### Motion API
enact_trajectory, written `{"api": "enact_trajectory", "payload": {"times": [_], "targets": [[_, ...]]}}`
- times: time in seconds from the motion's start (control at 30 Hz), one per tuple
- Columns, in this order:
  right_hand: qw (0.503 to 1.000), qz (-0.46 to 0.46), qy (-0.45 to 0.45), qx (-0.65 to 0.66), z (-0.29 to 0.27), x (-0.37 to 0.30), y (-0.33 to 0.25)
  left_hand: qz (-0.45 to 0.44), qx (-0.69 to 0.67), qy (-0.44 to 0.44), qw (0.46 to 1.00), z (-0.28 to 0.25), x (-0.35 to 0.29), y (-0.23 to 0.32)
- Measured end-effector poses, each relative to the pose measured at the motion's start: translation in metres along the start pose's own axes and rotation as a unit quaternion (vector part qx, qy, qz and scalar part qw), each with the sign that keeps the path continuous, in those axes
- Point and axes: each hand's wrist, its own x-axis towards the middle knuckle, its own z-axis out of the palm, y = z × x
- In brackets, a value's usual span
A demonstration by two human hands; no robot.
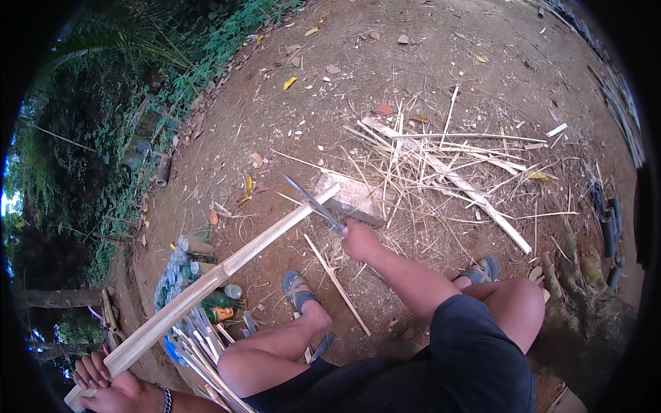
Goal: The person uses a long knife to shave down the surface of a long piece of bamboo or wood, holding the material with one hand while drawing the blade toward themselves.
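A long split bamboo piece [261,239] slants across from the lower left to the middle. My left hand [110,385] is closed round its lower end, fingers curled over the edge. In my right hand [360,241] is the handle of a long-bladed knife [301,189]. Its blade crosses the bamboo near the far end; whether the edge is biting in I cannot tell. That far end lies over a wooden block [358,200] on the ground, though contact between them is not plain.
Split strips and shavings [441,165] are heaped right of the block. Plastic bottles [182,272] stand by my left leg, with cut strips [206,358] bundled nearby. A loose stick [337,283] lies between my sandalled feet. Tree roots [578,289] rise at the right.
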Motion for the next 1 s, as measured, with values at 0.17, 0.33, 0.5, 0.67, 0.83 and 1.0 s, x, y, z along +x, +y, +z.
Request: {"api": "enact_trajectory", "payload": {"times": [0.17, 0.33, 0.5, 0.67, 0.83, 1.0], "targets": [[0.99, 0.131, 0.028, 0.044, 0.027, 0.013, 0.048, -0.01, -0.014, -0.005, 1.0, 0.008, -0.009, 0.002], [0.993, 0.114, -0.04, -0.02, 0.01, 0.031, 0.059, 0.021, -0.033, 0.004, 0.999, 0.01, -0.034, -0.002], [0.994, 0.029, 0.045, 0.098, -0.001, -0.047, -0.014, 0.048, -0.086, 0.017, 0.995, 0.03, -0.044, 0.0], [0.979, -0.095, 0.076, 0.162, 0.009, -0.115, -0.078, 0.041, -0.166, -0.061, 0.983, 0.019, -0.042, -0.012], [0.963, -0.233, 0.015, 0.132, -0.004, -0.18, -0.151, 0.125, -0.037, 0.143, 0.981, 0.037, -0.059, -0.009], [0.965, -0.246, 0.021, 0.083, 0.003, -0.188, -0.154, 0.12, -0.012, 0.184, 0.975, 0.047, -0.074, -0.004]]}}
